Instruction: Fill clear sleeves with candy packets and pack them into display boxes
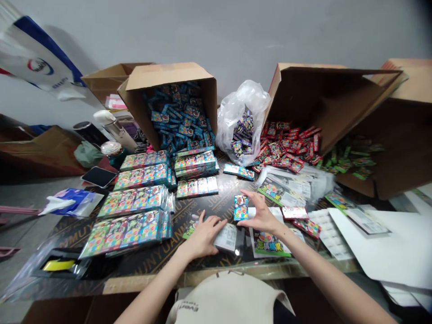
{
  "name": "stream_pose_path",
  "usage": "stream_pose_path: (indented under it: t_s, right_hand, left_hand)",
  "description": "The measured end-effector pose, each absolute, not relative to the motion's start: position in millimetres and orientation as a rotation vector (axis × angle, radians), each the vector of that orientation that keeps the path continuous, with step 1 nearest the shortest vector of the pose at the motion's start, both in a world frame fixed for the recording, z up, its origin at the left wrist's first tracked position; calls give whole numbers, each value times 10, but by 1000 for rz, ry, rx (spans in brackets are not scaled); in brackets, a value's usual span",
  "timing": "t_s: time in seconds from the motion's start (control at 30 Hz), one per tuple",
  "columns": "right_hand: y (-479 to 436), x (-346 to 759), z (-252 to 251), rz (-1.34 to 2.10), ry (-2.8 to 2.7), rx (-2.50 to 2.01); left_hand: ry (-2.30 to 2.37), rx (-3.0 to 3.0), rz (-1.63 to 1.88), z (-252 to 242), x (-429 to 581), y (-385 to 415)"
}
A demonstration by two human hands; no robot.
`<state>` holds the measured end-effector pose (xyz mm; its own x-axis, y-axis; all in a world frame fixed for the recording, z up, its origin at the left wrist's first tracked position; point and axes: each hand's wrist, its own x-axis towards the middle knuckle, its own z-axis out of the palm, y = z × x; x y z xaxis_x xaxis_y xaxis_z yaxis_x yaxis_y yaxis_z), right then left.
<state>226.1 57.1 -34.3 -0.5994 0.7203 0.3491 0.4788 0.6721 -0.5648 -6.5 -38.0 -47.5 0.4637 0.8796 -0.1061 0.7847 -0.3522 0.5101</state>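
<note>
My right hand [261, 212] grips a small blue candy box [240, 207] upright between thumb and fingers, just above the table. My left hand [204, 235] lies with its fingers spread over a clear printed bag [227, 237], partly hiding it. Under my right wrist is another printed bag [268, 244] with a green and yellow label. Two red candy boxes [300, 220] lie to the right of my right hand. Beyond it, a short row of blue boxes [238, 171] rests on the table.
Filled multi-packs [124, 231] are stacked at left. Behind stand a carton of blue boxes [184, 117], a plastic bag of purple boxes [243, 130], a carton [324, 101] with red boxes spilling out, and green boxes [361, 159]. A tape dispenser [60, 265] sits front left; white sheets [381, 252] lie right.
</note>
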Motion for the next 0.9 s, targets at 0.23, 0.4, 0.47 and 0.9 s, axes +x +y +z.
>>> stream_pose_path:
  t_s: [0.23, 0.4, 0.47, 0.9]
  right_hand:
    - [478, 2323, -269, 446, -2423, -851]
    - [443, 2259, -267, 578, -2489, -732]
    - [468, 2244, -299, 627, -2476, -707]
    - [547, 1972, -257, 624, -2131, -767]
  left_hand:
    - [1650, 2132, 554, -444, -182, -253]
    - [1591, 2109, 626, -376, -178, -233]
    - [1559, 2111, 629, -360, -172, -233]
    - [1666, 1893, 849, -373, -187, -135]
